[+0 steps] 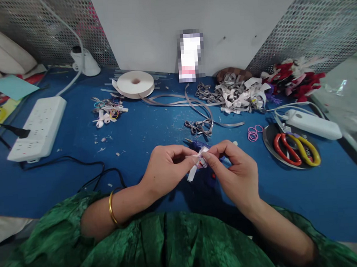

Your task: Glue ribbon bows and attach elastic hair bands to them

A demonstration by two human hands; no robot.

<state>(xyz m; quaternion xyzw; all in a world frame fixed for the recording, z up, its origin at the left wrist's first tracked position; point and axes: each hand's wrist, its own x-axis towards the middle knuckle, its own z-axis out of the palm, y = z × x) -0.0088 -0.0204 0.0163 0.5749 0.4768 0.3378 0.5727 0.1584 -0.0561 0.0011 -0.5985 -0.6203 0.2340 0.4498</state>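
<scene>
Close to the front middle of the blue table, my left hand (170, 168) and my right hand (237, 170) meet fingertip to fingertip. Both pinch a small white ribbon bow (202, 158), whose flat tail hangs down to the left. A bit of pink shows at the bow, perhaps a hair tie. Behind and partly under the fingers lies a dark blue glue gun (199, 145), its tip pointing left. Just beyond it rest several grey ribbon bows (200, 128).
A ribbon spool (135, 83) trails grey ribbon (170, 103) across the back. Finished-looking bows (107, 111) lie left, near a power strip (40, 128). On the right are pink hair ties (253, 133), scissors (288, 151), a white power bar (314, 124) and ribbon pieces (239, 93). A phone (190, 56) leans behind.
</scene>
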